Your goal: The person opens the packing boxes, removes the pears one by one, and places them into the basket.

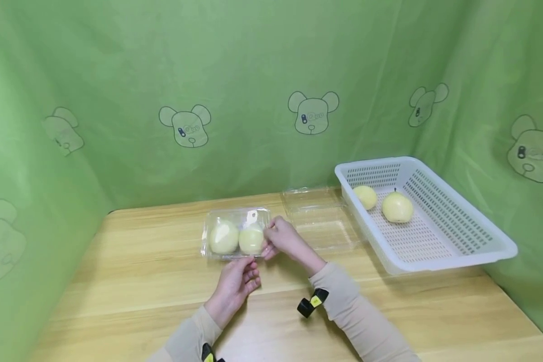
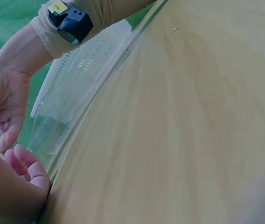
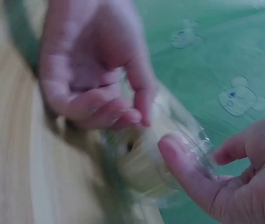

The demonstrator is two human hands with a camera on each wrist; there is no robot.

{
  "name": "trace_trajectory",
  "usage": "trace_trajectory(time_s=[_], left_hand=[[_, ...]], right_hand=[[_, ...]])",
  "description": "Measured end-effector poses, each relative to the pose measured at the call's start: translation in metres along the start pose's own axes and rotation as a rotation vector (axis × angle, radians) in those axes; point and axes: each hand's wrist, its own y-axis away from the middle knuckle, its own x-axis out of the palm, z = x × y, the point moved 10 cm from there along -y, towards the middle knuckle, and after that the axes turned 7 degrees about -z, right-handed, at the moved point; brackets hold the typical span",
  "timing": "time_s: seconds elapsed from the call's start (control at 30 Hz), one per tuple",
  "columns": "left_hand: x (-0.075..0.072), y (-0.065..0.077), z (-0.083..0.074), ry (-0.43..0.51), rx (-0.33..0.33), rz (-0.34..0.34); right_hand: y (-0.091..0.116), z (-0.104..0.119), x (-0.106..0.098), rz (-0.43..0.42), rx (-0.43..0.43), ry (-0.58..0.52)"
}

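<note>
A clear plastic clamshell box (image 1: 206, 221), its lid over two pale yellow pears (image 1: 223, 237), rests on the wooden table. At the middle of its front edge, my left hand (image 1: 236, 284) pinches the rim between thumb and forefinger, the other fingers curled. My right hand (image 1: 284, 239) grips the box's right front corner. In the right wrist view, the right thumb (image 3: 188, 175) lies along the box's side, with a pear (image 3: 144, 170) visible through the plastic. The left wrist view shows both hands close together at its left edge, the box mostly hidden.
A second clear clamshell (image 1: 323, 234) lies opened out behind my right hand. To its right, a white slotted basket (image 1: 452, 262) holds two more pears (image 1: 396, 206). Green curtains (image 1: 253, 166) with bear prints enclose the table (image 1: 131, 281) at the back and sides.
</note>
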Motion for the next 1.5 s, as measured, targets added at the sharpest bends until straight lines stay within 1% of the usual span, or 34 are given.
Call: trace_trajectory(time_s=[0.1, 0.2, 0.33, 0.47, 0.57, 0.67, 0.77, 0.83, 0.9, 1.0, 1.1, 1.2, 1.27, 1.37, 1.5], left_hand=[[0.003, 0.000, 0.001, 0.002, -0.005, 0.015], [0.004, 0.000, 0.001, -0.001, -0.005, 0.024], [0.003, 0.001, 0.001, -0.006, -0.008, 0.015], [0.003, 0.001, 0.001, 0.007, -0.015, 0.020], [0.003, 0.002, 0.001, 0.020, -0.017, 0.029], [0.003, 0.002, 0.001, 0.027, -0.014, 0.033], [0.003, 0.002, 0.001, 0.031, -0.012, 0.036], [0.003, 0.003, 0.001, 0.032, -0.012, 0.037], [0.003, 0.003, 0.001, 0.032, -0.015, 0.033], [0.002, 0.004, 0.001, 0.031, -0.014, 0.035], [0.003, 0.004, 0.001, 0.033, -0.015, 0.038], [0.003, 0.004, 0.000, 0.032, -0.012, 0.043], [0.003, 0.004, 0.000, 0.030, -0.013, 0.042], [0.003, 0.004, 0.000, 0.028, -0.017, 0.039], [0.003, 0.004, 0.001, 0.027, -0.020, 0.034]], right_hand=[[-0.001, 0.002, 0.001, -0.015, -0.008, 0.002], [-0.003, -0.001, -0.001, -0.025, 0.010, -0.018], [-0.006, -0.004, 0.000, 0.016, 0.036, -0.055], [-0.008, -0.007, -0.002, 0.050, 0.049, -0.074], [-0.009, -0.007, -0.007, 0.048, 0.041, -0.042], [-0.009, -0.004, -0.013, 0.031, 0.014, 0.032], [-0.008, 0.003, -0.021, -0.003, -0.042, 0.148], [-0.006, 0.011, -0.025, -0.025, -0.118, 0.256], [-0.002, 0.021, -0.024, -0.029, -0.224, 0.374], [0.006, 0.035, -0.016, 0.002, -0.383, 0.512], [0.015, 0.041, -0.004, 0.074, -0.494, 0.587], [0.021, 0.042, 0.007, 0.132, -0.561, 0.651], [0.023, 0.041, 0.012, 0.152, -0.587, 0.687], [0.023, 0.038, 0.016, 0.159, -0.622, 0.735], [0.024, 0.038, 0.018, 0.165, -0.651, 0.771]])
